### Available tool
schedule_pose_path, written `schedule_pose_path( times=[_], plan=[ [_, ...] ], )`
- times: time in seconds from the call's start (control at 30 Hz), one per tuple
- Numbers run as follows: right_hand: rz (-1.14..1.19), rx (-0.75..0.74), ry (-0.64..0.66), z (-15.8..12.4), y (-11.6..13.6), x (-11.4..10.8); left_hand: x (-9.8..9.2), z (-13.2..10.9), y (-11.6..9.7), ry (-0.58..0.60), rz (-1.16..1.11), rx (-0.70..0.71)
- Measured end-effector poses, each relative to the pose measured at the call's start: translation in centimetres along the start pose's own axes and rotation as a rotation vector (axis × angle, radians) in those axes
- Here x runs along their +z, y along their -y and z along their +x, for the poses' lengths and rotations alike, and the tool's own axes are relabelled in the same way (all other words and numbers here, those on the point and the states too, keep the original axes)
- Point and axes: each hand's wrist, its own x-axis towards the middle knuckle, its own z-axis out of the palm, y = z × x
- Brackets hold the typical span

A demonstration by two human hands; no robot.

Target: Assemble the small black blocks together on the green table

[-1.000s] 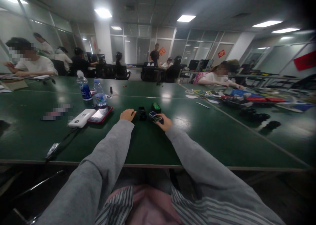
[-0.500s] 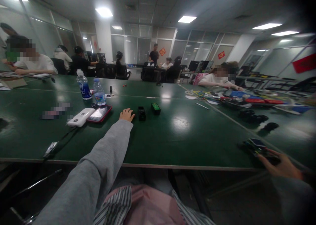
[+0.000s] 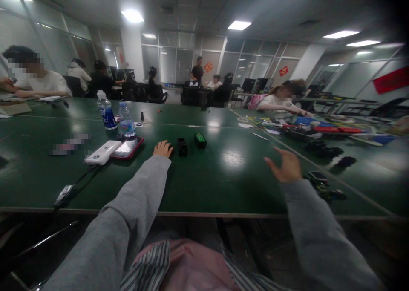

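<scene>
We find the left hand [image 3: 162,148] resting on the green table [image 3: 223,180], released, with the black block [image 3: 182,146] just beside it at 3 o'clock. The right hand [image 3: 286,165] hovers spread and empty; the small dark device [image 3: 321,185] lies near it at 4 o'clock.

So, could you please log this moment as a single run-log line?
left hand: resting on green table, beside black block | right hand: open, empty, raised | small gadget: on table, right of it
</scene>
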Motion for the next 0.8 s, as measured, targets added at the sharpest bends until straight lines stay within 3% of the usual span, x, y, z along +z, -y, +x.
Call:
schedule_pose_path(
  times=[0.13,0.2,0.27,0.37,0.47,0.6,0.67,0.73,0.8],
  plan=[
    [0.185,-0.166,0.249,1.1,14.6,9.7,-0.1,0.0,-0.1,0.015,0.0,0.0],
    [0.172,-0.167,0.354,1.4,20.3,14.0,0.0,0.0,-0.1,0.003,-0.003,0.005],
    [0.14,-0.131,0.396,1.8,23.9,17.3,0.1,0.0,-0.1,-0.021,-0.002,0.002],
    [0.121,-0.088,0.425,2.4,26.0,20.3,0.3,0.0,0.0,-0.034,-0.001,0.006],
    [0.167,-0.096,0.5,1.8,25.6,20.4,0.4,0.1,0.1,-0.029,-0.003,0.015],
    [0.383,-0.413,0.643,-1.0,22.0,15.4,0.4,0.2,0.4,-0.015,-0.009,0.014],
    [0.442,-0.517,0.701,-2.1,18.0,11.4,0.4,0.2,0.5,-0.006,-0.015,0.016],
    [0.349,-0.449,0.652,-2.4,12.0,7.0,0.3,0.1,0.5,-0.001,-0.023,0.022],
    [0.171,-0.241,0.41,-2.3,4.8,2.5,0.2,0.0,0.5,0.003,-0.028,0.025]
  ],
)
